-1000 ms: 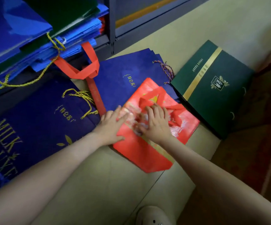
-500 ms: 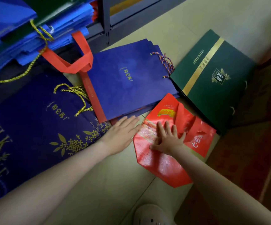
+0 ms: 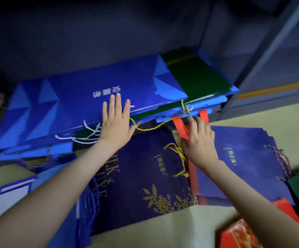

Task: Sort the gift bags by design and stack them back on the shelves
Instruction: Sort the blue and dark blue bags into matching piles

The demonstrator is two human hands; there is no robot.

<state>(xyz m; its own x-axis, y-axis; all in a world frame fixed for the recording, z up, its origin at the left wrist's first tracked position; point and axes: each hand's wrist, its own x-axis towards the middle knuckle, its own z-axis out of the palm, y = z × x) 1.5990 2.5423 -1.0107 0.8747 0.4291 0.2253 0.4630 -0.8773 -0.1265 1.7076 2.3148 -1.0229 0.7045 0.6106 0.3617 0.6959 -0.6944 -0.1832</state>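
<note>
Shelf edge: the left hand (image 3: pixel 115 126) is lying flat, fingers straight, on the blue bag stack (image 3: pixel 84 104); the right hand (image 3: pixel 199 142) is grasping the red strap (image 3: pixel 180 127) (slightly blurred).

Under the left hand (image 3: pixel 115 122) lies a royal-blue bag (image 3: pixel 84 93) with paler blue triangles and white characters. White cords (image 3: pixel 84 136) trail beside its wrist. Beyond its fingers, to the right, is a dark green bag (image 3: pixel 197 76) with a thin gold line. A yellow cord (image 3: pixel 152 128) runs between the hands. In the right hand (image 3: pixel 198 142) is a plain red strap (image 3: pixel 180 125). Between the forearms, a navy bag (image 3: pixel 141 190) bears gold lettering and gold leaf sprays. Right of the right hand, an indigo bag (image 3: pixel 249 158) shows small gold characters.
</note>
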